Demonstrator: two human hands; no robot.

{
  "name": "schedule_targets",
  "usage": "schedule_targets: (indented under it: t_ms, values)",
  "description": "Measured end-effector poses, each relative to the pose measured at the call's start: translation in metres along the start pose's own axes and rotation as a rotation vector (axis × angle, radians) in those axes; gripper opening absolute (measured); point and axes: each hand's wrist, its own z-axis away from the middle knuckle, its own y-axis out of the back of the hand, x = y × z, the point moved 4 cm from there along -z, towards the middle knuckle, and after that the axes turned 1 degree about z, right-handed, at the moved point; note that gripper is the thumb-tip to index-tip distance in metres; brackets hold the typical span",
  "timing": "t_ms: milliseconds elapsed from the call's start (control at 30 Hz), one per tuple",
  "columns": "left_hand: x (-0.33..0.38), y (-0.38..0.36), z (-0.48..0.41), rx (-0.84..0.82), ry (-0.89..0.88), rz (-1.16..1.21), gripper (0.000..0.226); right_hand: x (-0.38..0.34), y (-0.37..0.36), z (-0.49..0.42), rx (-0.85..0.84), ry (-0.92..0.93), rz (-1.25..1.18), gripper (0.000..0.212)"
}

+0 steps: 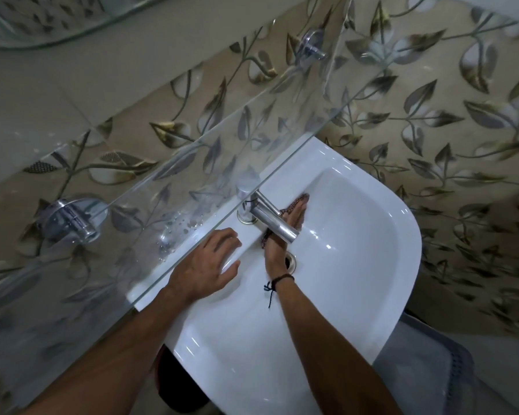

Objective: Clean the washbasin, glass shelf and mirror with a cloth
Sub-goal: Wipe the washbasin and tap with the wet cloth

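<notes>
The white washbasin (357,250) fills the middle of the view. My left hand (210,265) lies flat on its back rim, fingers spread, holding nothing. My right hand (277,250) reaches under the chrome tap (274,218) and presses a dark brownish cloth (301,199) against the basin's inner back wall; the tap spout hides part of the hand. The glass shelf (150,187) runs diagonally above the basin's rear edge, with water drops near its front edge. A curved mirror edge (42,28) shows at the top left.
Two chrome brackets (72,220) (310,46) hold the shelf to the leaf-patterned tiled wall (432,115). The drain (289,262) sits just right of my right wrist. A grey floor mat (426,354) lies below the basin at the right.
</notes>
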Motion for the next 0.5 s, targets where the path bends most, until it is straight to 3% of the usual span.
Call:
schedule_targets:
  t_ms: [67, 100, 167, 267, 433, 500]
  values:
    - [0.001, 0.001, -0.001, -0.006, 0.001, 0.009, 0.037, -0.016, 0.009, -0.033, 0.067, 0.238, 0.056, 0.047]
    - [0.002, 0.001, -0.001, -0.008, 0.001, 0.017, 0.037, -0.006, 0.01, -0.059, 0.133, 0.271, 0.097, 0.058]
    - [0.002, 0.001, -0.001, -0.005, -0.002, 0.03, 0.037, 0.006, 0.012, -0.092, 0.135, 0.164, 0.032, 0.068]
    - [0.002, 0.001, -0.001, 0.004, -0.016, 0.03, 0.036, 0.015, 0.017, -0.111, 0.135, 0.161, 0.007, 0.056]
    - [-0.003, -0.004, 0.001, 0.018, -0.004, 0.013, 0.035, 0.077, -0.002, -0.045, -0.031, -0.143, 0.074, 0.032]
    - [-0.004, -0.005, 0.001, 0.034, -0.013, -0.013, 0.034, 0.087, -0.006, -0.022, -0.043, -0.174, 0.033, 0.042]
